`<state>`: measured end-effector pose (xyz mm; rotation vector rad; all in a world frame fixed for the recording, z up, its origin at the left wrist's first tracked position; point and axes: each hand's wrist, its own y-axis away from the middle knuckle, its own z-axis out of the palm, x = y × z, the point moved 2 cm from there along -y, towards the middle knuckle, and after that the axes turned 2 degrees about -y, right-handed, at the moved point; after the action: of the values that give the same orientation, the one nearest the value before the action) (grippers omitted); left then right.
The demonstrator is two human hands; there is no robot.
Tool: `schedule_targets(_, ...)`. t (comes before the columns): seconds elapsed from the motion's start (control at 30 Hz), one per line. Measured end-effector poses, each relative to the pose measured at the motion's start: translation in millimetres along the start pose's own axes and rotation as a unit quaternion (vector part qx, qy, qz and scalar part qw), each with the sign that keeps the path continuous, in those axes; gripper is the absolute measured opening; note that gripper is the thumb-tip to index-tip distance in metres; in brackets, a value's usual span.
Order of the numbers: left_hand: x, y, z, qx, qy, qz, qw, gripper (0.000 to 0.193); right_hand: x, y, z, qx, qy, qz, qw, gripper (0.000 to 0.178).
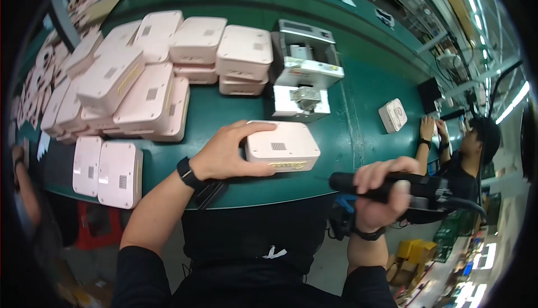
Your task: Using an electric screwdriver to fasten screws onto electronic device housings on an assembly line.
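My left hand (227, 154) grips the left end of a pale pink plastic housing (288, 142), which lies on the green table (246, 187). Its thumb runs along the near side and the fingers reach over the top. In my right hand (381, 193), blurred by motion, is a black electric screwdriver (347, 183) with a cable at its rear. The screwdriver is held roughly level, its front end toward the left, apart from the housing and to its right.
Many similar pink housings (151, 92) are piled at the left, with two housings (120, 174) near the front edge. Behind mine stands a grey-white metal machine (305, 72). Farther right are a small pink device (392, 116) and a seated person (457, 154).
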<state>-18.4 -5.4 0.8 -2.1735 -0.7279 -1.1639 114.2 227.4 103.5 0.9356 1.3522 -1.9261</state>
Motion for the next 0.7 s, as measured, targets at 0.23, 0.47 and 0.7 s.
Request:
schedule_targets(0.23, 17, -16, 26, -0.106, 0.178, -0.1, 0.973, 0.072, 12, 45, -48, 0.072, 0.009, 0.034, 0.997, 0.036)
schedule_targets(0.47, 39, -66, 80, -0.16, 0.435, -0.335, 0.821, 0.069, 22, 59, -65, 0.096, -0.074, -0.003, 0.993, 0.034)
schedule_targets(0.7, 47, -160, 183, -0.179, 0.545, -0.397, 0.716, 0.073, 20, 72, -66, 0.083, 0.018, -0.005, 0.996, 0.027)
